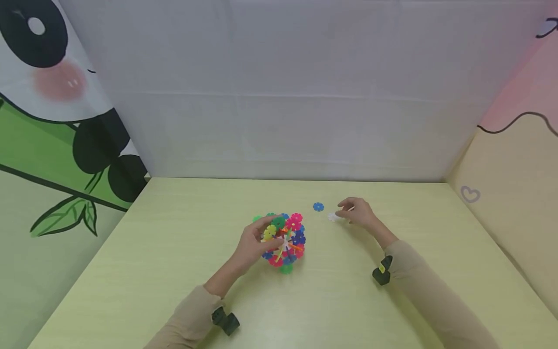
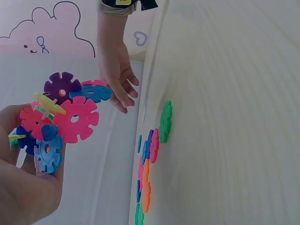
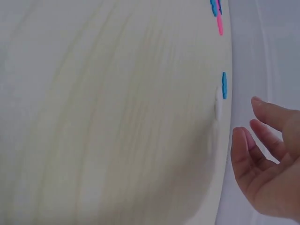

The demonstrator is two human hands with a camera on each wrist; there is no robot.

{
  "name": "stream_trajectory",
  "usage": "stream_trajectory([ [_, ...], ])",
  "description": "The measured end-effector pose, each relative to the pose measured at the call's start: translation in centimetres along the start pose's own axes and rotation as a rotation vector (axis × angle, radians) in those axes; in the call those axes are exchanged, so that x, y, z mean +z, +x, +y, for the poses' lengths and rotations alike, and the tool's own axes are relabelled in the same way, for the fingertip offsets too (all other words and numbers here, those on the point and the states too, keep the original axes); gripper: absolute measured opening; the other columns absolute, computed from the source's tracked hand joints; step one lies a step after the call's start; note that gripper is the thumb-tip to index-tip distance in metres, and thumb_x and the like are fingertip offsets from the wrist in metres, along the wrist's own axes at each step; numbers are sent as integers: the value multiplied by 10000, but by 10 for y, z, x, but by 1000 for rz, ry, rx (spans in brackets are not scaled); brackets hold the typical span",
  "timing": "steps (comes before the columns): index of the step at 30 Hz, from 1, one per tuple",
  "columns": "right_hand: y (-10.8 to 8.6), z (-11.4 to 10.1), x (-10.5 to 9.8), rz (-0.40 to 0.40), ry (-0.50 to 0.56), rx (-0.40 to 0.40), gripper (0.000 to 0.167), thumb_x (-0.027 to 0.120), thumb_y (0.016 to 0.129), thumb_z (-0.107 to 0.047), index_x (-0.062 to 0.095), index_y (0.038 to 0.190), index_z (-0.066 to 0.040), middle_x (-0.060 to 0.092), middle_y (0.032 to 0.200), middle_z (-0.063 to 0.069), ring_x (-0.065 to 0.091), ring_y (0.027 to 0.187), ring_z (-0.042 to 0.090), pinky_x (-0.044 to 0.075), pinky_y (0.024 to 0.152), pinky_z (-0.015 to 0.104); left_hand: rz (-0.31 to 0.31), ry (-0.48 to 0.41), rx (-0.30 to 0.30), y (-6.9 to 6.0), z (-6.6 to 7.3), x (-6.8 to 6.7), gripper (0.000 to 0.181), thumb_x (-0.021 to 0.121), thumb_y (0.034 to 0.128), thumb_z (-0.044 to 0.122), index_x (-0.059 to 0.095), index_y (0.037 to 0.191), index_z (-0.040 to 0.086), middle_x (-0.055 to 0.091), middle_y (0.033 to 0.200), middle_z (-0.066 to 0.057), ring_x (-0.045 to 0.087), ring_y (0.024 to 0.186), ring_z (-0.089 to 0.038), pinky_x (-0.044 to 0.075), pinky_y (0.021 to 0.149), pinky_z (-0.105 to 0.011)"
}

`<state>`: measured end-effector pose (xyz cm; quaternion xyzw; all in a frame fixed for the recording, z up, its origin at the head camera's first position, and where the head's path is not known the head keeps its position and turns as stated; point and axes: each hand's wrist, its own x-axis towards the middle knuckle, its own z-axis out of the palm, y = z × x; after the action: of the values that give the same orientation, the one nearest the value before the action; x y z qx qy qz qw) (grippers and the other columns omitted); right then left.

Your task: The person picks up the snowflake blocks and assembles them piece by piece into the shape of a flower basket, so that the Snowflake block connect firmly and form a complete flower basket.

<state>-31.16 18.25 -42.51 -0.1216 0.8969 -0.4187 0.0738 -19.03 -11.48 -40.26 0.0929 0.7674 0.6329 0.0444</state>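
In my left hand (image 1: 255,242) I hold a cluster of joined, notched flower-shaped plastic discs (image 2: 77,119) in pink, blue, purple and yellow, raised above the table. My right hand (image 1: 358,212) is at a white notched disc (image 1: 333,216) on the table. Its fingers are bent and parted with nothing between them in the right wrist view, where a gap shows between the fingertips and the white disc (image 3: 219,103). A blue disc (image 1: 318,207) lies just left of the white one.
Several loose discs, among them a green disc (image 2: 165,122) and an orange disc (image 2: 146,197), lie flat on the pale table (image 1: 131,271). In the head view the held cluster partly covers that group. A white wall (image 1: 279,135) stands behind the table, with painted panels at both sides.
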Motion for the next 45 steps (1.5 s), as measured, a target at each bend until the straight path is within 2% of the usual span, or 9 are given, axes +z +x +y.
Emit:
stream_trajectory([
  [5,12,12,10,-73,-81,25,383,705,892,-140,633,1191,88,646,945,176,558,717,126,475,587,219,-3,-15,1,-1,4,2,527,675,889,24,525,1394,25,513,1466,-198,435,1414,-365,467,1092,-493],
  [12,12,8,15,-66,-155,42,325,736,853,-115,634,1102,67,628,964,191,547,801,228,430,656,255,-15,-30,47,-2,7,3,522,667,893,14,516,1393,9,476,1498,-192,344,1476,-354,357,1168,-549],
  [15,11,6,15,-69,-174,39,303,728,863,-97,597,1093,51,621,978,194,551,838,243,428,688,258,-9,-29,47,-2,7,3,520,662,897,12,516,1395,20,476,1501,-183,366,1462,-357,437,1106,-530],
  [20,7,5,11,-86,-183,-33,239,680,891,-42,579,1088,46,600,909,164,528,792,215,421,665,257,24,-28,16,3,7,5,516,666,904,33,527,1400,62,475,1512,-140,367,1466,-336,502,1039,-477],
  [26,-17,-21,8,-63,56,-120,231,613,931,3,557,1137,92,659,908,262,670,768,275,603,671,310,47,-39,11,13,9,8,521,656,912,31,511,1412,64,456,1526,-146,358,1472,-338,445,1102,-483],
  [31,-46,-61,15,1,256,-150,224,608,938,7,563,1136,102,662,969,331,697,811,302,614,689,263,56,-80,3,18,12,14,521,641,915,5,499,1415,44,447,1527,-162,346,1480,-323,415,1134,-477],
  [34,-59,-77,20,12,301,-159,225,620,931,6,572,1129,104,667,962,331,702,797,287,609,680,246,65,-82,2,19,14,17,517,638,917,4,500,1414,44,468,1511,-161,371,1465,-326,424,1127,-474],
  [38,-65,-86,26,22,319,-151,237,633,927,-3,582,1130,106,675,930,295,701,816,379,610,676,248,66,-75,3,20,12,19,518,643,917,14,505,1414,56,487,1501,-141,383,1458,-325,438,1114,-473],
  [45,-69,-89,33,64,338,-134,234,636,923,6,591,1131,103,667,941,291,704,812,360,605,665,228,77,-56,42,18,10,20,510,663,902,3,521,1391,20,514,1475,-165,346,1479,-337,280,1192,-595],
])
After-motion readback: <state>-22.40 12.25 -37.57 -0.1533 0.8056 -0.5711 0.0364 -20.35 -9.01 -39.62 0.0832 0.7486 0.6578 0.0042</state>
